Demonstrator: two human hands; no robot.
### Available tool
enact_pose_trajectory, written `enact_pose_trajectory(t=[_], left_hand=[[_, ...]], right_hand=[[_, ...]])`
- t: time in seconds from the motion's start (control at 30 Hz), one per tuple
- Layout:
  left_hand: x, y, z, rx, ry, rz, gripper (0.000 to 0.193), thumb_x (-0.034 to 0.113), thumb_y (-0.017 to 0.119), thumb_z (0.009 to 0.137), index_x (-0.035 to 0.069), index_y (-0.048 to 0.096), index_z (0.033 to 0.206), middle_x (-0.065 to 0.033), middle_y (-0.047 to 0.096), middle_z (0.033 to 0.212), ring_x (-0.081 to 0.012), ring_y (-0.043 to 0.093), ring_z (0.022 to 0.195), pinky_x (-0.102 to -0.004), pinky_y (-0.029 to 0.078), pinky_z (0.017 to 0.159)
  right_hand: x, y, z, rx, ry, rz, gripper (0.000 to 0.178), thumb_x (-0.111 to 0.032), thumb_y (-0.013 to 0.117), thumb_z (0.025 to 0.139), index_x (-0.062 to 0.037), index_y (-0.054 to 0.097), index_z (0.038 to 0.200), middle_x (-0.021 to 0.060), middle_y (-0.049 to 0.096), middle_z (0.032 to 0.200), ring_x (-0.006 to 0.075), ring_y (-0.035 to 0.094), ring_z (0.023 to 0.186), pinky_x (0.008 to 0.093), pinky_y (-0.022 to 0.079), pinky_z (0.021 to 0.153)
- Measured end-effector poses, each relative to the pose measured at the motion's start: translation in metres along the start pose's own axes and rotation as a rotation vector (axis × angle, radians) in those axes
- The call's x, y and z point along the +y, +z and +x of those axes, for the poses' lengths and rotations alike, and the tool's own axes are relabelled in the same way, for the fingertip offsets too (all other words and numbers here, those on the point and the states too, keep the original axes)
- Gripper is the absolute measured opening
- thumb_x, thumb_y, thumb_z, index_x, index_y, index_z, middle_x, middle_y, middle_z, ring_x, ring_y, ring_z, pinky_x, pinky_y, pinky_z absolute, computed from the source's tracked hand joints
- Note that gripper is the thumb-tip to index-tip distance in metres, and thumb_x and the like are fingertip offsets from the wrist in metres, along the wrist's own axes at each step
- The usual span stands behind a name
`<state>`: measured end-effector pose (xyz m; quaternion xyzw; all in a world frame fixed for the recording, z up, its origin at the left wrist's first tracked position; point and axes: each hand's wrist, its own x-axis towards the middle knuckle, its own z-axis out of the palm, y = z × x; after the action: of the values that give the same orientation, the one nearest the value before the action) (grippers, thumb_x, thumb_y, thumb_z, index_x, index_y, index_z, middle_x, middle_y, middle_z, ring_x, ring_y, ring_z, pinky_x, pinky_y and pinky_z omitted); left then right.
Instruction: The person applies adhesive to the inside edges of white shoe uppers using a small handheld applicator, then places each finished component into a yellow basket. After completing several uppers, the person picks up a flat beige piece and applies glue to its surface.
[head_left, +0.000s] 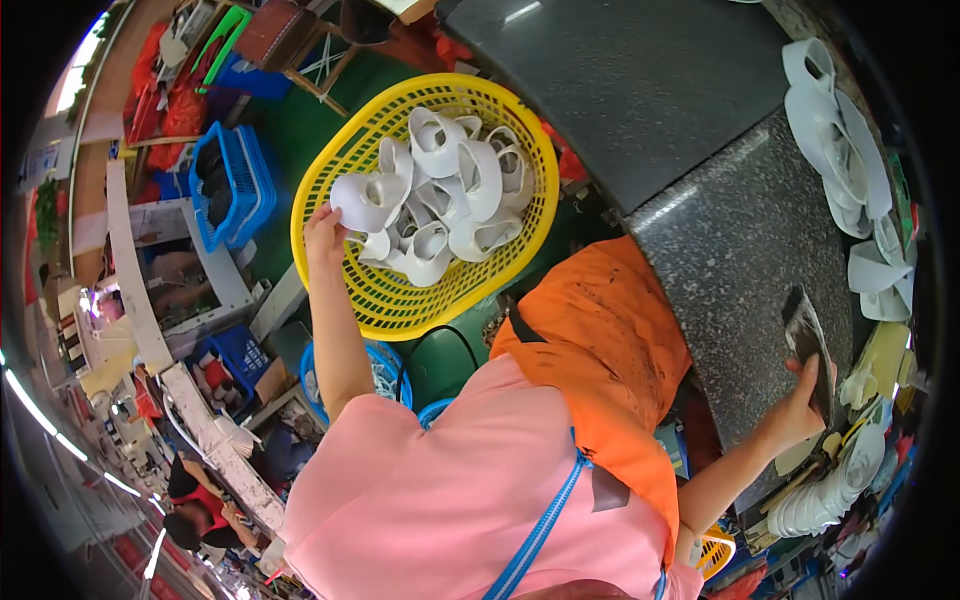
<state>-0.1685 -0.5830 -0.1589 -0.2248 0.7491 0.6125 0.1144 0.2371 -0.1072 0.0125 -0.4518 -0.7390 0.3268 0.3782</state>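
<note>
My left hand (324,238) is at the left rim of a yellow plastic basket (385,322), its fingers closed on the edge of a white shoe upper (362,202). Several more white open-toed uppers (480,182) lie heaped in the basket around it. On the right, over the dark speckled stone worktop (720,260), my right hand (798,408) grips a flat brush (803,325). Its dark, whitish-edged bristles point away from me. The handle is partly covered by my fingers.
More white uppers (838,140) lie along the worktop's far right edge, with a stack of nested white pieces (832,495) nearer me. Stacked blue baskets (240,190) stand at the left. Another person (200,505) is at the lower left.
</note>
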Motion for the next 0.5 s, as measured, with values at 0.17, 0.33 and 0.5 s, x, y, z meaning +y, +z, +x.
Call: enact_pose_trajectory(t=[0.17,0.33,0.5], left_hand=[[-0.063,-0.025,0.030,-0.053,-0.052,-0.840,0.032,0.000,0.040,0.091,0.003,0.042,0.123,-0.0131,0.052,0.118,-0.0250,0.054,0.106,-0.0409,0.047,0.091],[-0.103,-0.023,0.058,0.059,-0.039,-0.907,0.032,0.001,0.037,0.093,0.004,0.040,0.125,-0.0132,0.047,0.125,-0.0274,0.050,0.113,-0.0430,0.043,0.097],[-0.154,-0.023,0.090,-0.137,0.092,-1.146,0.031,-0.001,0.042,0.090,0.003,0.045,0.120,-0.0132,0.051,0.122,-0.0266,0.052,0.110,-0.0413,0.044,0.096]], right_hand=[[-0.004,0.000,-0.011,0.078,0.054,-0.019,0.021,-0.011,0.058,0.088,0.0058,0.060,0.100,0.0072,0.062,0.080,0.0118,0.056,0.072,0.0260,0.042,0.075],[-0.013,0.001,-0.024,0.112,0.048,-0.009,0.022,-0.011,0.059,0.087,0.0065,0.059,0.102,0.0073,0.062,0.082,0.0116,0.055,0.069,0.0255,0.042,0.073],[-0.014,-0.001,-0.033,0.174,0.030,-0.026,0.022,-0.012,0.059,0.088,0.0047,0.059,0.103,0.0061,0.061,0.079,0.0102,0.054,0.068,0.0245,0.040,0.074]])
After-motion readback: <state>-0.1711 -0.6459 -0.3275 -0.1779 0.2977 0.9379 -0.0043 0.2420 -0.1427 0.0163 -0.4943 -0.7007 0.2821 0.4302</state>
